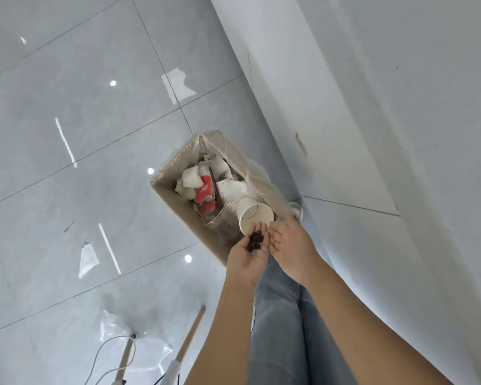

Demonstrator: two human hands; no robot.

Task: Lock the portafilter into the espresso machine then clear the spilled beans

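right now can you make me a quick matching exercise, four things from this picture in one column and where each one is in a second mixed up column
Things:
1. dark coffee beans
2. white paper cup
3. red plastic wrapper
4. light wooden pole

Places:
A. lying on its side among the rubbish, open mouth facing the camera
B. piled in the open palm of the left hand
C. slanting over the grey tiled floor, left of the arms
D. near the middle of the beige lined bin

Pairs: 1-B, 2-A, 3-D, 4-C
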